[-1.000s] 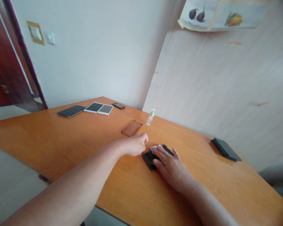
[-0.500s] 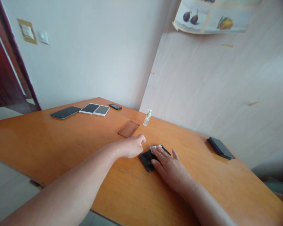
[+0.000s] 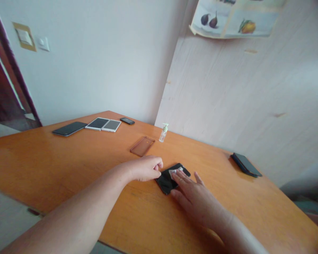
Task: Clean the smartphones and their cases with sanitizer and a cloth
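A black smartphone [image 3: 165,183] lies screen up on the wooden table, tilted to the view. On its upper part is a small crumpled white tissue [image 3: 172,172]. My right hand [image 3: 193,194] holds the tissue against the glass under its fingertips, the fingers fairly straight and the thumb near the phone's lower edge. At the phone's left edge is my left hand [image 3: 147,168], its fingers curled in and its thumb tip at or just touching the edge. Nothing shows inside its fingers. Beyond it lies a reddish-brown phone case [image 3: 142,146].
A small pump bottle [image 3: 163,134] stands behind the case. A dark tablet [image 3: 69,128], two white-framed devices [image 3: 97,123] and a small black phone [image 3: 127,121] lie at the far left. Toward the right edge rests a dark cased device [image 3: 245,164]. Walls rise behind the table [image 3: 116,148].
My right hand has slid the tissue a little toward me over the phone's screen. My left hand stays by the phone's left edge, its fingers curled slightly more. The view has shifted slightly.
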`<state>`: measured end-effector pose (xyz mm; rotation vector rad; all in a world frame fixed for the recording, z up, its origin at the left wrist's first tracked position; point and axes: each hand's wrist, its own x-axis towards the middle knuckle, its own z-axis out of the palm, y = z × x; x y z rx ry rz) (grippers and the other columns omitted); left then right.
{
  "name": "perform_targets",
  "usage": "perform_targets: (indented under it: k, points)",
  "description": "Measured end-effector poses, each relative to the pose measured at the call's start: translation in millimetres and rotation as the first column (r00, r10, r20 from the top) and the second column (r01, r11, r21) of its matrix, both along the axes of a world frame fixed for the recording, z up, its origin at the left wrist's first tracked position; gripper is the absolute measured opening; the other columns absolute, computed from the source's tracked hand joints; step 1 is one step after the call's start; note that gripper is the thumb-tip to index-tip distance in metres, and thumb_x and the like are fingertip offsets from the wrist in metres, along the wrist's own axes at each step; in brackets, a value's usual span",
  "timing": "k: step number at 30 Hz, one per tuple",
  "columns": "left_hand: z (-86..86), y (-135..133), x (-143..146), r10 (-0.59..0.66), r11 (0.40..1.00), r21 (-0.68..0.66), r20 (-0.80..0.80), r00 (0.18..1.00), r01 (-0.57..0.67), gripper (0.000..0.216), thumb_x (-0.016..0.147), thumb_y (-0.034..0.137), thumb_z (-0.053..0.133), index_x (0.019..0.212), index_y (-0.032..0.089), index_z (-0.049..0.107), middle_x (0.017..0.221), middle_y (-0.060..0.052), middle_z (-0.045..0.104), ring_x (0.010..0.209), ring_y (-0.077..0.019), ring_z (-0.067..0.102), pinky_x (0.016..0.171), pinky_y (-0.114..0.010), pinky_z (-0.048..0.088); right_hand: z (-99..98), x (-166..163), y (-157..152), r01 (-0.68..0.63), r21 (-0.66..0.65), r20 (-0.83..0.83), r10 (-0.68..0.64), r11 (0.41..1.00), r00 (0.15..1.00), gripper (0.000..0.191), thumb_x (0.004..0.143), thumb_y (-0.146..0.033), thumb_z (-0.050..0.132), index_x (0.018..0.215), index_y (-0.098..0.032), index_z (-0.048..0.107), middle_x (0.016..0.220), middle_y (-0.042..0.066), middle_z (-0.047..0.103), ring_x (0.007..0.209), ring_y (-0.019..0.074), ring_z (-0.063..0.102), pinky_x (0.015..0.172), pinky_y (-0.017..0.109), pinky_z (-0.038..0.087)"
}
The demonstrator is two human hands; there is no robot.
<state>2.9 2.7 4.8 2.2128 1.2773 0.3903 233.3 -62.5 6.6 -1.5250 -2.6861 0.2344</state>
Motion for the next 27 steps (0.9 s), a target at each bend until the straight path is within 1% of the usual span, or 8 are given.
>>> perform_targets:
  k: [2,4,8,11,13,19,21,27]
  points:
    - [-0.6,0.5,0.2,-0.012,1.000,0.019,-0.004,1.000,0.012,0.022,0.075,0.024,0.058,0.096,0.020,0.060,0.087,0.000,0.064,0.074,-0.0145,0.057,0.060,-0.022,0.039,-6.4,14.6,11.2,0.138,0.045,0.032,-0.139,0.989,0.990,0.060,0.098,-0.047,0.034,0.150,-0.018,0.033,0.153,0.014,0.034,0.143,0.0304,0.027,0.114,0.064,0.009]
    - [-2.0,1.5,0.2,-0.028,0.998,0.053,-0.007,1.000,0.029,0.021,0.073,0.021,0.059,0.093,0.020,0.061,0.089,0.000,0.064,0.077,-0.0146,0.056,0.063,-0.022,0.040,-8.6,22.6,14.9,0.186,0.062,0.042,-0.188,0.981,0.981,0.060,0.098,-0.046,0.035,0.149,-0.017,0.034,0.152,0.015,0.036,0.143,0.0317,0.029,0.113,0.065,0.011]
    - [-5.6,4.0,-0.3,-0.050,0.995,0.089,-0.005,0.999,0.050,0.019,0.072,0.020,0.060,0.091,0.020,0.065,0.091,-0.001,0.062,0.078,-0.0145,0.056,0.067,-0.023,0.042,6.6,6.5,-8.3,-0.004,-0.013,-0.009,0.004,1.000,1.000,0.061,0.096,-0.046,0.041,0.151,-0.021,0.033,0.154,0.010,0.034,0.144,0.0277,0.026,0.118,0.055,0.010]
    - [-7.2,5.2,-0.8,-0.062,0.994,0.091,-0.006,0.998,0.063,0.020,0.073,0.019,0.059,0.090,0.020,0.067,0.090,-0.001,0.061,0.076,-0.0142,0.056,0.066,-0.023,0.042,22.4,-12.8,-31.0,-0.168,-0.114,-0.016,0.168,0.979,0.986,0.064,0.095,-0.047,0.043,0.152,-0.022,0.030,0.156,0.007,0.029,0.145,0.0252,0.023,0.121,0.047,0.010]
    - [-7.1,5.3,-0.9,-0.067,0.993,0.096,-0.010,0.998,0.067,0.019,0.073,0.019,0.059,0.090,0.020,0.068,0.089,-0.001,0.060,0.077,-0.0142,0.056,0.067,-0.023,0.042,25.8,-14.5,-34.9,-0.190,-0.139,-0.012,0.190,0.972,0.982,0.063,0.095,-0.047,0.044,0.151,-0.022,0.032,0.155,0.007,0.030,0.145,0.0252,0.024,0.121,0.047,0.010]
    - [-4.5,4.0,-0.2,-0.068,0.994,0.088,-0.017,0.998,0.069,0.019,0.073,0.021,0.059,0.091,0.021,0.067,0.090,-0.002,0.061,0.078,-0.0150,0.056,0.067,-0.024,0.042,4.8,23.6,-3.7,0.128,0.023,0.034,-0.129,0.991,0.991,0.058,0.096,-0.044,0.040,0.147,-0.016,0.041,0.150,0.013,0.041,0.141,0.0302,0.034,0.117,0.056,0.016]
    - [-5.1,4.4,-0.3,-0.074,0.993,0.090,-0.014,0.997,0.075,0.019,0.073,0.021,0.059,0.090,0.021,0.067,0.090,-0.002,0.060,0.078,-0.0150,0.056,0.067,-0.024,0.042,2.8,26.5,-1.0,0.155,0.043,0.042,-0.156,0.987,0.987,0.058,0.096,-0.043,0.040,0.146,-0.014,0.042,0.149,0.014,0.042,0.140,0.0309,0.035,0.117,0.057,0.018]
    - [-8.1,6.3,-1.4,-0.078,0.992,0.100,-0.007,0.997,0.079,0.019,0.073,0.021,0.058,0.089,0.021,0.067,0.089,-0.001,0.059,0.076,-0.0142,0.056,0.067,-0.023,0.042,19.2,-7.4,-27.9,-0.167,-0.052,-0.068,0.164,0.985,0.984,0.057,0.095,-0.045,0.045,0.148,-0.024,0.040,0.153,0.004,0.038,0.141,0.0229,0.035,0.119,0.041,0.022]
